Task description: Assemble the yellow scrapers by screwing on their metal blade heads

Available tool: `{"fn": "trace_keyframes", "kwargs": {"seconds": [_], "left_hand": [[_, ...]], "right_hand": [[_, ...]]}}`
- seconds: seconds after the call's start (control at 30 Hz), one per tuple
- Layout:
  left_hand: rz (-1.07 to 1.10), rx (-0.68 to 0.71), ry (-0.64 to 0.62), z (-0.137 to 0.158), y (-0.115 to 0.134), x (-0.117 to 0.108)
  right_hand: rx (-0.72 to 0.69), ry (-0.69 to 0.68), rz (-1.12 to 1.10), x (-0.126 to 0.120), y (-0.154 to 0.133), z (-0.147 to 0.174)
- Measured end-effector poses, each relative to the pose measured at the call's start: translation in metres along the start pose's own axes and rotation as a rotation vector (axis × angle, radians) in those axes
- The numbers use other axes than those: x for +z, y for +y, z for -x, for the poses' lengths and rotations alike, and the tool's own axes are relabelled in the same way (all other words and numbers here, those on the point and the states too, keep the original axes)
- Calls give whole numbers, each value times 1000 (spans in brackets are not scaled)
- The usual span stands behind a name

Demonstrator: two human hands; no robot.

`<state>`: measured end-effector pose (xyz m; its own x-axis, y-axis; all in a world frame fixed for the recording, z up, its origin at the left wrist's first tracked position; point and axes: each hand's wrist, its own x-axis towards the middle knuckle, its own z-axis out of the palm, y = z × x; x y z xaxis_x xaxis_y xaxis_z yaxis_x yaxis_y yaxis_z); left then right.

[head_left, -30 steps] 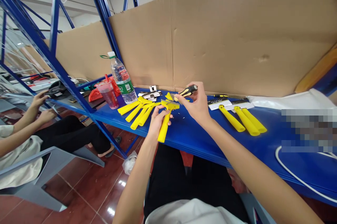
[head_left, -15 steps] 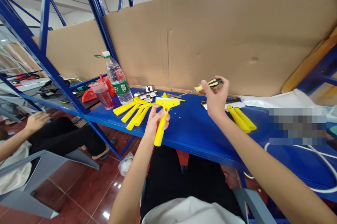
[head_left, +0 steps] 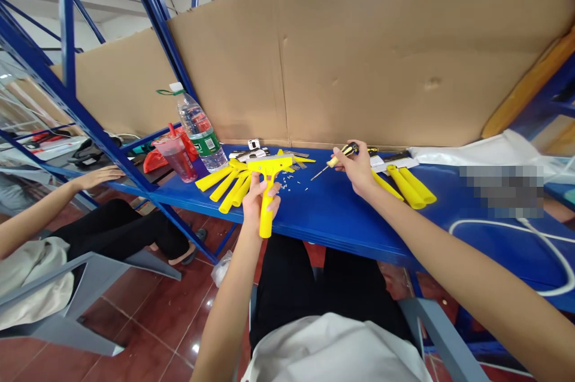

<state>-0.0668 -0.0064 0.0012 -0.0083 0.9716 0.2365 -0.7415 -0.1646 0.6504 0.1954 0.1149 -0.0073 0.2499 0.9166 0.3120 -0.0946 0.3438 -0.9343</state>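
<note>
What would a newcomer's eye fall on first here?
The bright yellow T-shaped plastic tool stands out, mid-picture in the left grip. Next, the black-and-cream screwdriver in the right grip, its tip pointing down and left. Then the clear plastic bottle near the left end of the blue worktop.

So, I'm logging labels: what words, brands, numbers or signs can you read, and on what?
No text is readable.
Bottle: green label, print too small.
Cup: markings too blurred.
Black-and-white packs: print too small.
Scraper, screwdriver: no legible text.

Bench front gives passage; bottle and cup block left.
</note>
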Motion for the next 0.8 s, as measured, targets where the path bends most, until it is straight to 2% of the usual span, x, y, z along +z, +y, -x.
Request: {"fn": "trace_keyframes", "kwargs": {"seconds": [0.2,0.33,0.6,0.8], "left_hand": [[12,-27,2,-1,1,2],[-37,-38,46,-4,1,2],[-16,-45,46,-6,0,3],[-53,-87,94,-9,1,6]], "right_hand": [[26,-24,57,0,9,0],[38,-64,79,4,12,3],[55,-79,53,6,10,9],[53,-72,56,8,8,8]]}}
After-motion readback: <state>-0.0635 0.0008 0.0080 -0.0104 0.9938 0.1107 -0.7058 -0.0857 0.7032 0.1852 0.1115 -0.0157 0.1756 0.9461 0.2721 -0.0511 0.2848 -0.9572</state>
